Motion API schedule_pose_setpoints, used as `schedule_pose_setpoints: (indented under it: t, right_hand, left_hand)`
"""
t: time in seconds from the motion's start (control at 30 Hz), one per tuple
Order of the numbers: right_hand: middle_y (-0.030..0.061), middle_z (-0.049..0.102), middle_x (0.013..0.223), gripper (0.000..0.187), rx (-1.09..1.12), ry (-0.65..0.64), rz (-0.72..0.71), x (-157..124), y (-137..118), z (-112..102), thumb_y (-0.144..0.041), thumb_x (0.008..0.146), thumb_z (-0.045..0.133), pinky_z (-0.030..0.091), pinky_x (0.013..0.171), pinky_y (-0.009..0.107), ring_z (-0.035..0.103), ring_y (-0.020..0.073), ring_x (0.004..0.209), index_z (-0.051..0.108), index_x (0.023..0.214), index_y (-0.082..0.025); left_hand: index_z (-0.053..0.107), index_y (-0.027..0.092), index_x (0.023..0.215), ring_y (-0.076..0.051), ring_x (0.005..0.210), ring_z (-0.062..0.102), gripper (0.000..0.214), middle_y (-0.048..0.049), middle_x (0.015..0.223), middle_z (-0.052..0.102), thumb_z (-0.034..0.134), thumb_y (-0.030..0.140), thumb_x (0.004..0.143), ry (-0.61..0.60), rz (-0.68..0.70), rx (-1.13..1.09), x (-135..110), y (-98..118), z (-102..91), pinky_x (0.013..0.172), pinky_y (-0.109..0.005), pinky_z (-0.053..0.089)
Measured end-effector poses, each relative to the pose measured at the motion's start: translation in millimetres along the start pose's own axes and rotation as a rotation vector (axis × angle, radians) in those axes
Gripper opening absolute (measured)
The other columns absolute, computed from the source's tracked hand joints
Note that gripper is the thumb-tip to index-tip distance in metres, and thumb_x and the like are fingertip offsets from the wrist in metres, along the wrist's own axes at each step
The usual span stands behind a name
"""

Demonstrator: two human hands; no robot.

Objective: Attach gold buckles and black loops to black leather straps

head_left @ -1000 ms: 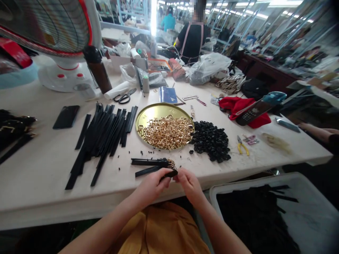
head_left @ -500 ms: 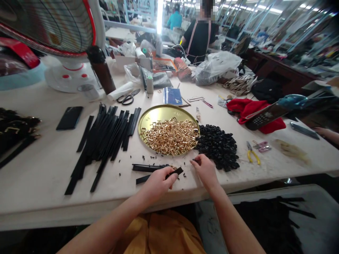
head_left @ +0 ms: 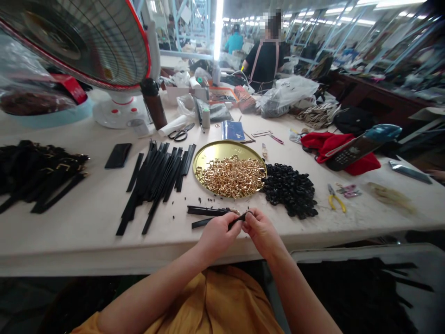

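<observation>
My left hand (head_left: pixel 217 234) is closed on the near end of a black strap (head_left: pixel 236 220) at the table's front edge. My right hand (head_left: pixel 261 230) pinches the strap's tip, the two hands touching; whether a small part sits in its fingers I cannot tell. A few more black straps (head_left: pixel 205 211) lie just beyond my hands. Behind them stands a round gold tray (head_left: pixel 212 153) heaped with gold metal fittings (head_left: pixel 231 175). To its right is a pile of small black rings (head_left: pixel 290 189).
A bundle of long black straps (head_left: pixel 156 178) lies left of the tray, a phone (head_left: pixel 118 155) and finished straps (head_left: pixel 38 174) farther left. A fan (head_left: pixel 79 44), bottle (head_left: pixel 153 102), scissors (head_left: pixel 181 134), pliers (head_left: pixel 335 200) and red cloth (head_left: pixel 333 144) stand around. A bin (head_left: pixel 368 292) sits at my right.
My right hand has come back from the black ring pile to the strap tip held by my left hand. The view has shifted, so the table's contents sit farther right.
</observation>
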State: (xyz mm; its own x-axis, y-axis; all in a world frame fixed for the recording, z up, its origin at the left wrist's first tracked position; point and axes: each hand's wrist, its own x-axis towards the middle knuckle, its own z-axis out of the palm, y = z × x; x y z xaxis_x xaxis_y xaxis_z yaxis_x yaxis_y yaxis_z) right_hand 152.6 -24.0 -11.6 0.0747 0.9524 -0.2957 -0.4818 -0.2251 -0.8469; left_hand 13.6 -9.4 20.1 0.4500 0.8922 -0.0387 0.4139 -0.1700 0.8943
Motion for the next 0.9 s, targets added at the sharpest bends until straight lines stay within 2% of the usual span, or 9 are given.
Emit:
schedule_pose_setpoints:
  t: [0.17, 0.23, 0.37, 0.5, 0.6, 0.73, 0.83, 0.9]
  right_hand:
    - [-0.0046, 0.056, 0.063, 0.026, -0.231, 0.047, -0.136, -16, 0, 5, -0.037, 0.065, 0.069, 0.04, 0.057, 0.024, 0.049, 0.0094, 0.055, 0.054, 0.076, -0.019]
    - [-0.0028, 0.058, 0.064, 0.023, -0.332, 0.062, -0.183, -23, 0, 3, -0.039, 0.068, 0.065, 0.042, 0.061, 0.026, 0.052, 0.0114, 0.06, 0.057, 0.078, -0.019]
    - [-0.0028, 0.058, 0.06, 0.021, -0.448, 0.083, -0.236, -29, 2, -2, -0.037, 0.069, 0.065, 0.041, 0.06, 0.027, 0.053, 0.0122, 0.057, 0.059, 0.078, -0.02]
    - [-0.0036, 0.058, 0.06, 0.026, -0.42, 0.024, -0.181, -26, 2, -4, -0.037, 0.067, 0.067, 0.041, 0.06, 0.027, 0.052, 0.0115, 0.056, 0.061, 0.086, -0.021]
    - [-0.0031, 0.057, 0.06, 0.024, -0.401, 0.029, -0.114, -21, 4, -5, -0.037, 0.068, 0.066, 0.039, 0.061, 0.026, 0.049, 0.0106, 0.057, 0.064, 0.084, -0.019]
    - [-0.0036, 0.053, 0.062, 0.022, -0.142, 0.085, 0.016, -18, 14, -3, -0.038, 0.066, 0.069, 0.035, 0.054, 0.022, 0.042, 0.0083, 0.054, 0.063, 0.077, -0.019]
    - [-0.0049, 0.048, 0.058, 0.021, 0.038, 0.078, 0.092, -20, 24, 5, -0.037, 0.066, 0.069, 0.034, 0.052, 0.022, 0.04, 0.0085, 0.053, 0.06, 0.073, -0.02]
    - [-0.0046, 0.048, 0.059, 0.02, 0.042, 0.059, 0.09, -21, 29, 11, -0.037, 0.067, 0.068, 0.034, 0.054, 0.023, 0.04, 0.0093, 0.054, 0.06, 0.075, -0.02]
  left_hand:
    - [0.057, 0.018, 0.075, -0.01, 0.058, 0.047, 0.026, 0.0021, 0.062, 0.054, 0.038, 0.031, 0.084, 0.02, -0.02, 0.056, -9, -4, -0.5, 0.054, -0.02, 0.031]
    - [0.057, 0.017, 0.076, -0.01, 0.054, 0.046, 0.027, 0.0031, 0.058, 0.051, 0.037, 0.033, 0.084, -0.033, -0.046, 0.005, -11, -6, -2.1, 0.052, -0.02, 0.031]
    - [0.057, 0.015, 0.07, -0.009, 0.05, 0.044, 0.028, 0.0043, 0.052, 0.047, 0.039, 0.034, 0.082, -0.187, -0.088, 0.0, -13, -6, -9.2, 0.049, -0.02, 0.03]
    - [0.059, 0.015, 0.07, -0.01, 0.052, 0.045, 0.028, 0.0031, 0.055, 0.051, 0.039, 0.031, 0.082, -0.236, -0.045, 0.071, -10, -1, -14.6, 0.05, -0.02, 0.03]
    - [0.059, 0.016, 0.077, -0.012, 0.06, 0.05, 0.027, 0.0001, 0.064, 0.057, 0.037, 0.03, 0.083, -0.181, -0.02, 0.091, -10, -1, -13.0, 0.054, -0.021, 0.034]
    - [0.054, 0.016, 0.096, -0.016, 0.078, 0.056, 0.022, -0.0044, 0.087, 0.063, 0.04, 0.023, 0.081, -0.142, -0.023, 0.056, -12, -5, -9.5, 0.068, -0.025, 0.04]
    - [0.051, 0.015, 0.1, -0.018, 0.082, 0.056, 0.023, -0.0067, 0.091, 0.062, 0.039, 0.021, 0.081, -0.121, -0.051, 0.051, -10, -10, -8.9, 0.072, -0.028, 0.042]
    - [0.048, 0.014, 0.104, -0.017, 0.082, 0.057, 0.025, -0.0075, 0.092, 0.062, 0.038, 0.022, 0.082, -0.089, -0.068, 0.017, -9, -13, -9.4, 0.073, -0.028, 0.043]
